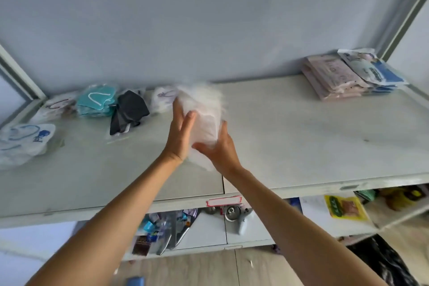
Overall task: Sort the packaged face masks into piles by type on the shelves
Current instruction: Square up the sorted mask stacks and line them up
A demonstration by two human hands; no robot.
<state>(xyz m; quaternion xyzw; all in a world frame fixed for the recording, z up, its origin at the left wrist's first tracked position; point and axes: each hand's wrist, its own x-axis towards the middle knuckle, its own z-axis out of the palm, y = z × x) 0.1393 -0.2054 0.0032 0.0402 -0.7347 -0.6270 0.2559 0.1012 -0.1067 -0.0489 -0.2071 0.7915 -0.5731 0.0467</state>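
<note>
Already both forearms reach up from six o'clock toward the middle of the upper shelf [290, 137], where a bundle of white packaged masks [204, 118] is held between the two hands, just above the shelf surface. To do this step well, the person should keep the stack squared between the palms, set it down flat in the bare stretch near the centre, and keep it apart from its neighbours so the types do not mix. The left hand [182, 131] lies against the bundle's left side with fingers nearly straight, pressing rather than curling. The right hand [220, 148] cups the lower right edge, thumb and fingers bent round it in a grip. The bundle's top is smeared by motion, so its count and print cannot be told.

Farther off, at nine to ten o'clock, sit a blue-printed white pack [25, 139], teal masks [96, 101] and dark grey masks [128, 111]. At two o'clock, by the back wall, lies a stack of pink packets [334, 76] with blue-and-white packets [373, 67] on top.
</note>
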